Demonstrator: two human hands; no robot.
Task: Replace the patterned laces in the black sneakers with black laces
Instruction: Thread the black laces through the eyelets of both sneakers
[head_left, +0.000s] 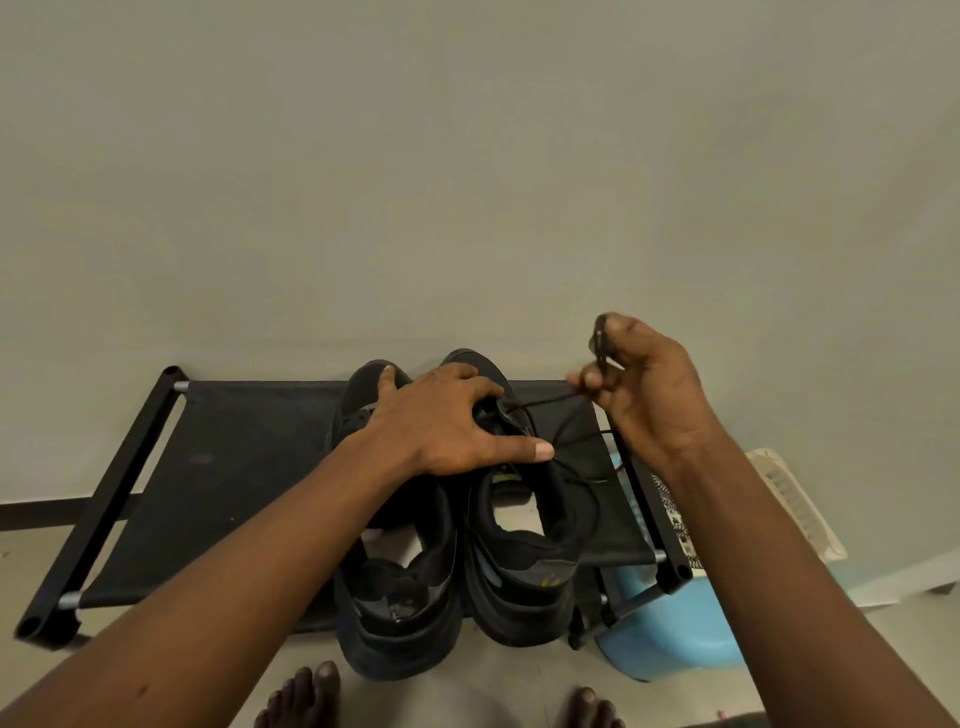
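While the left hand (447, 421) lies spread across the tops of both sneakers, pressing them down with the thumb straight, the right hand (644, 384) is raised beside them and pinches a black lace (550, 400) between thumb and fingertips. That lace runs taut from the pinch to the lacing area of the sneaker on the right (524, 571); more of it trails in loose loops on the shelf just beside that shoe.

Progress, as a judgement: about midway or later.
- Patterned lace (675, 519) lies off the shoes, bunched along the right end rail of the rack (234, 467). No patterned lace shows on either shoe.
- Right sneaker: black lace is going in, not yet tied. How many eyelets are filled is hidden under the left hand.
- Sneaker on the left (400, 613): its lacing is covered by the left hand and forearm, so I cannot tell whether it is done.
- Left to do: finish threading, tidy the slack, check the other shoe.

Both shoes stand side by side on the black fabric shelf, heels toward the person, toes toward the wall.

Count:
- sneakers: two
- black lace in view: one
- patterned lace: one bunch, whether one lace or two I cannot tell
- rack: one
- blue tub (675, 634) under the rack's right end: one
- white slatted basket (795, 499): one
- hands: two, and bare feet (306, 696) at the bottom edge: two
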